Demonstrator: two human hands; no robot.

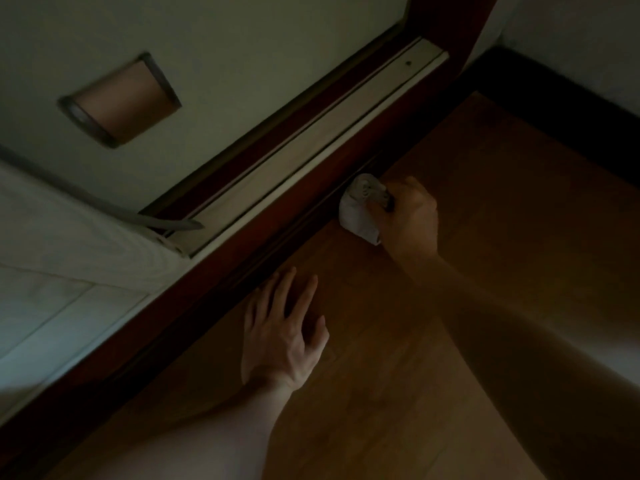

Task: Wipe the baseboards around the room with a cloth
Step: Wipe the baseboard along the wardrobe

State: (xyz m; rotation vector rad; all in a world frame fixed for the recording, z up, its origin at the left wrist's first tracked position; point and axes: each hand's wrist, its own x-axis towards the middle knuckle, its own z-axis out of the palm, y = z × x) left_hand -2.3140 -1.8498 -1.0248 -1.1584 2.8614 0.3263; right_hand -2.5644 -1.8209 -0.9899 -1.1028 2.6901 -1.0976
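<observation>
My right hand (407, 220) grips a bunched white cloth (360, 211) and holds it against the dark red-brown wooden strip (277, 244) that runs diagonally along the edge of the wood floor. My left hand (285, 327) lies flat on the floor with its fingers spread, just beside the same strip and nearer to me. The scene is dim, and the lower stretch of the strip is in shadow.
Behind the strip a pale sliding-door rail (311, 140) runs under a light door with a recessed handle (121, 100). Pale tiled floor (52, 306) lies at left. A dark baseboard (561, 109) lines the wall at upper right. Wood flooring (502, 271) spreads right.
</observation>
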